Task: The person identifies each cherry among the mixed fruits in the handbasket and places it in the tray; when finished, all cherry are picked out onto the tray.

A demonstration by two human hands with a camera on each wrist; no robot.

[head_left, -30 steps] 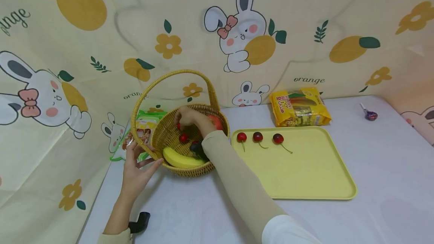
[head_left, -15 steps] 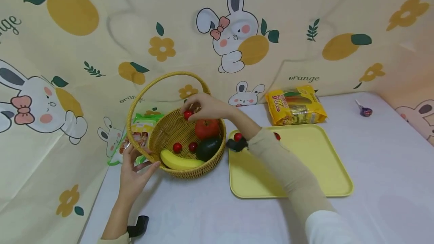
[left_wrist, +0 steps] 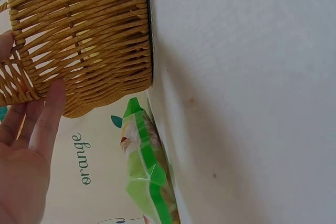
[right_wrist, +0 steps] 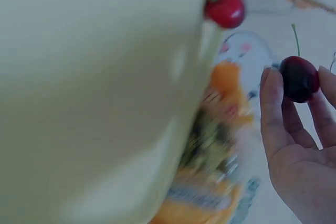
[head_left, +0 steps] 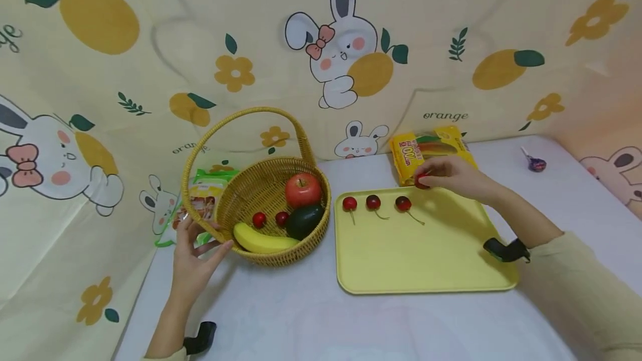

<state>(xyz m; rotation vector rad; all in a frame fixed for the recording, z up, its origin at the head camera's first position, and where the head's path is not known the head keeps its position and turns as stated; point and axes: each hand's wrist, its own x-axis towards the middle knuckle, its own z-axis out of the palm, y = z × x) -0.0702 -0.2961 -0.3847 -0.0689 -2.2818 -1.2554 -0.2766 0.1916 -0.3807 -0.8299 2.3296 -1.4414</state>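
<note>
My left hand (head_left: 193,263) grips the wicker basket (head_left: 281,259) at its left rim, where the handle joins, thumb in front and fingers behind. Inside the basket lie a banana (head_left: 263,241), a red apple (head_left: 303,189), a dark avocado (head_left: 305,222) and two cherries (head_left: 259,219). Over the back edge of the yellow tray (head_left: 416,261), my right hand (head_left: 461,178) pinches a dark red cherry (right_wrist: 299,82) between thumb and fingers, its green stem pointing up in the right wrist view. Three stemmed cherries (head_left: 373,201) form a row along the tray's back left.
Behind the tray, a yellow snack bag (head_left: 403,152) leans by the patterned backdrop. A green-edged snack bag (left_wrist: 149,174) stands left of the basket, partly hidden by it. Toward the back right corner lies a wrapped lollipop (head_left: 536,164) on the white table (head_left: 281,316).
From inside the basket, my right hand has lifted a cherry and carried it right, over the tray's back edge. My left hand has kept its grip on the basket.
</note>
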